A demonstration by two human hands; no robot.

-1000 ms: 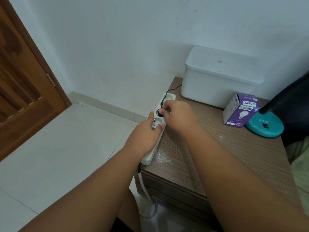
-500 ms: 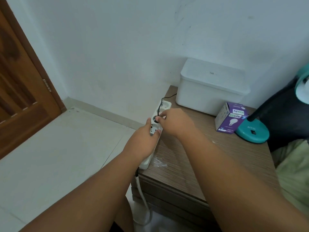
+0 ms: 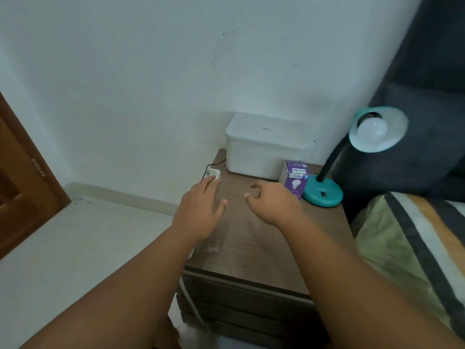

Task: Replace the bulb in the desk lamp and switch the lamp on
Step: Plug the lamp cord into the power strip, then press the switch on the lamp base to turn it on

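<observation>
The lamp stands at the desk's far right side. Its teal base carries the switch, and its neck rises up and right to the shade, where a white bulb sits, seemingly unlit. The right hand, loosely curled and empty, hovers left of the base with the bulb box between them. It is the nearer hand, so the switch likely calls for a short reach rightward. The left hand rests flat on the strip.

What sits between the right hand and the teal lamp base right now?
Head view: a purple cardboard bulb box stands between the right hand and the desk lamp's round teal base, close beside the base.
</observation>
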